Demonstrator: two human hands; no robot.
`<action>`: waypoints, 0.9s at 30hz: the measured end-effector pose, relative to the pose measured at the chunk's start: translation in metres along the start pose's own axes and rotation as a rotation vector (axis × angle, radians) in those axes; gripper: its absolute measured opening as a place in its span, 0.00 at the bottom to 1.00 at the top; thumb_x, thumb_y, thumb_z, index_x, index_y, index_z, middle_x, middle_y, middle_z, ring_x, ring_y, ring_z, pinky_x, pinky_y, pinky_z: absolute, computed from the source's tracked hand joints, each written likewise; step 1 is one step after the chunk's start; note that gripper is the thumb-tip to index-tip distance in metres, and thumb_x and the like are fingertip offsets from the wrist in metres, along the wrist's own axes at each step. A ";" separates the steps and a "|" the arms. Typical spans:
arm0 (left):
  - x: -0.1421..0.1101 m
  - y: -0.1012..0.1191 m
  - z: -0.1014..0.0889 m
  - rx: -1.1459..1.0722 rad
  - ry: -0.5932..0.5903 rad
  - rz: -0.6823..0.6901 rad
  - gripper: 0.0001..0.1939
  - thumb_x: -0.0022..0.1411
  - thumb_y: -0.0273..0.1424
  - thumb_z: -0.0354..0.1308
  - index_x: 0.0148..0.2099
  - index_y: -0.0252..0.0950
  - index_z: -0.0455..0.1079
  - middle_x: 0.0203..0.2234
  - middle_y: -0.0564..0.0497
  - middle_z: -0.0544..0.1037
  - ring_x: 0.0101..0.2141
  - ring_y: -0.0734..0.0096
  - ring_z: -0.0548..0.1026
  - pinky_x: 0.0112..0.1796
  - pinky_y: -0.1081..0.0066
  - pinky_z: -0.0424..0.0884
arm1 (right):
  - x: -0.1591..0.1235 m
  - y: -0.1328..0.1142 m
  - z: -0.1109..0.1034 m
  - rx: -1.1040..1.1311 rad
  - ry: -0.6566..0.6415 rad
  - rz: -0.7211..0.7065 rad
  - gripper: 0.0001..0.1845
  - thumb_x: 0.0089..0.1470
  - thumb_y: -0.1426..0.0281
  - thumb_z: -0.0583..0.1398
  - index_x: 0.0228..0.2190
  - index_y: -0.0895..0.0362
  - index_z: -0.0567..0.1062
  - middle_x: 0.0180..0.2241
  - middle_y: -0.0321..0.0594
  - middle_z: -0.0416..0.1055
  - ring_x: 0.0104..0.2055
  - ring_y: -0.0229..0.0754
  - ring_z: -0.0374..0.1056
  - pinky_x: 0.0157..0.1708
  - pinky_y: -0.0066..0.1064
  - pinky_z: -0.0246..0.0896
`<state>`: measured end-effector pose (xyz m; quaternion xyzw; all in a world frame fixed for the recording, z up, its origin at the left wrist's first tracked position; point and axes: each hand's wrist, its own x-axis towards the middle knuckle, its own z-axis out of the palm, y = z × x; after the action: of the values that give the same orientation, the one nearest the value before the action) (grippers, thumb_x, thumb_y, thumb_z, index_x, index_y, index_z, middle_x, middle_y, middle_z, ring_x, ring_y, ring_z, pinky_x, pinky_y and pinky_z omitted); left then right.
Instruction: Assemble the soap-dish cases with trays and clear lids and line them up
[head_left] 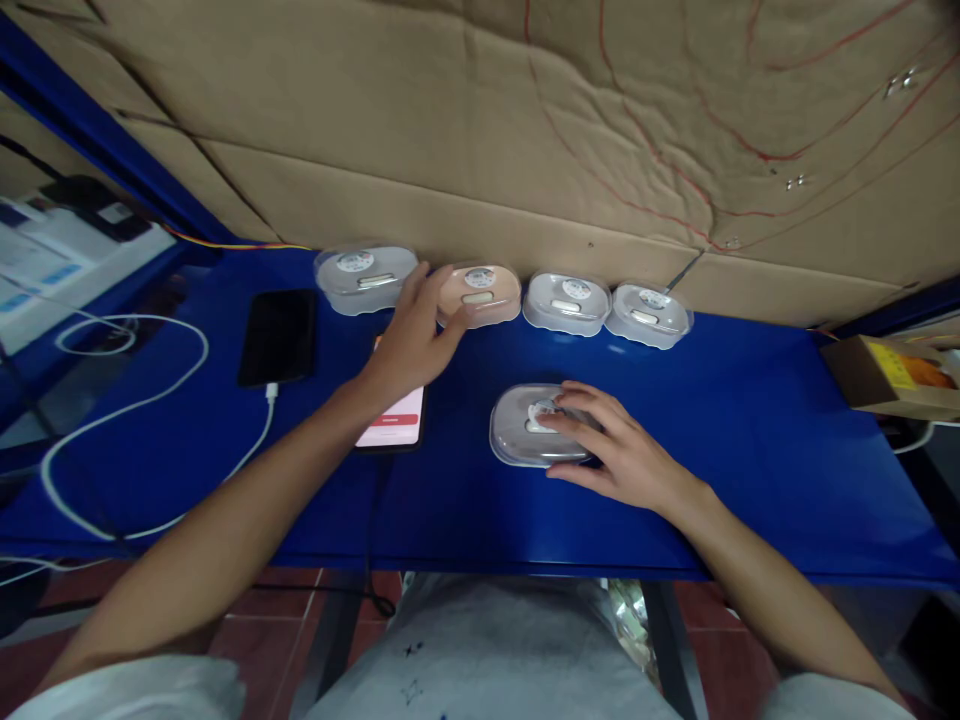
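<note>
Left hand point(420, 325) on orange case point(491, 295), back edge of bench point(465, 520), left of middle; thumb and fingers spread over its left side, firm grip or not can't tell. Right hand point(619, 450) grasping near case point(517, 440), right side, between front and back edges. Back edge also: gray case point(360, 285) left of orange, two pale cases point(566, 305) right. Lit phone point(394, 420) under left forearm; dark phone point(277, 338), cabled, toward back left corner.

print on the 5 case labels point(479, 277) too small to read, phone point(390, 420) with lit screen partly under the left forearm point(300, 480), its small text unreadable, white items point(67, 270) at far left blurred and cut off by the edge, both sleeves point(142, 690) cropped at bottom
</note>
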<state>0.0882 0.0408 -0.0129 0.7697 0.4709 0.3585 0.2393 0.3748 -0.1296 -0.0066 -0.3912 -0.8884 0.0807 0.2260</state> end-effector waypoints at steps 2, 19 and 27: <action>-0.021 0.023 -0.006 -0.149 -0.126 0.115 0.33 0.74 0.48 0.58 0.74 0.41 0.62 0.74 0.39 0.64 0.74 0.46 0.61 0.72 0.47 0.57 | 0.000 0.000 0.003 0.035 0.007 -0.003 0.30 0.70 0.55 0.63 0.67 0.51 0.70 0.61 0.51 0.72 0.71 0.56 0.65 0.67 0.52 0.68; -0.079 0.052 0.001 0.080 -0.683 0.477 0.50 0.54 0.56 0.76 0.71 0.44 0.64 0.72 0.35 0.63 0.69 0.31 0.62 0.68 0.36 0.52 | 0.008 0.032 0.018 0.129 0.157 0.419 0.19 0.74 0.60 0.58 0.61 0.49 0.77 0.68 0.46 0.72 0.74 0.53 0.62 0.73 0.62 0.55; -0.071 0.043 0.007 -0.022 -0.686 0.443 0.42 0.62 0.49 0.72 0.72 0.45 0.61 0.62 0.40 0.75 0.61 0.43 0.73 0.61 0.47 0.58 | 0.003 0.003 -0.002 0.093 0.043 0.016 0.26 0.73 0.51 0.58 0.61 0.53 0.75 0.59 0.50 0.79 0.62 0.52 0.75 0.63 0.51 0.66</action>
<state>0.0956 -0.0423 -0.0104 0.9249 0.1827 0.1289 0.3077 0.3757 -0.1260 -0.0048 -0.3890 -0.8755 0.1154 0.2625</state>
